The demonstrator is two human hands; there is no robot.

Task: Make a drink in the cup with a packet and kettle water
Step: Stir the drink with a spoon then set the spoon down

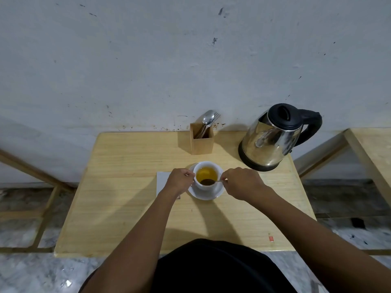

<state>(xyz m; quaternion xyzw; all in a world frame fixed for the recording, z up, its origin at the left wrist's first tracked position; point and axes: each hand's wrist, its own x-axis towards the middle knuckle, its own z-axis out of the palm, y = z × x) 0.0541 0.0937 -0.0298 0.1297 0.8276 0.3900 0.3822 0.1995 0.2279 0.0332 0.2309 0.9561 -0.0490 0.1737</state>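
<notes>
A white cup [202, 185] stands on a white saucer [211, 194] in the middle of the wooden table [127, 197]. It holds yellow-amber liquid with a dark clump at its near side. My left hand [179, 180] is closed on the cup's left side, where the handle is hidden. My right hand [243, 182] pinches the handle of a small spoon [218, 181] whose bowl sits in the liquid at the dark clump. The steel kettle [273, 140] with a black lid and handle stands at the back right. A pale packet [163, 180] lies flat under my left wrist.
A wooden holder [202, 142] with a spoon and fork stands at the table's back edge, against the wall. A second wooden table [376, 149] is at the far right. A small red mark [271, 239] shows near the front right edge.
</notes>
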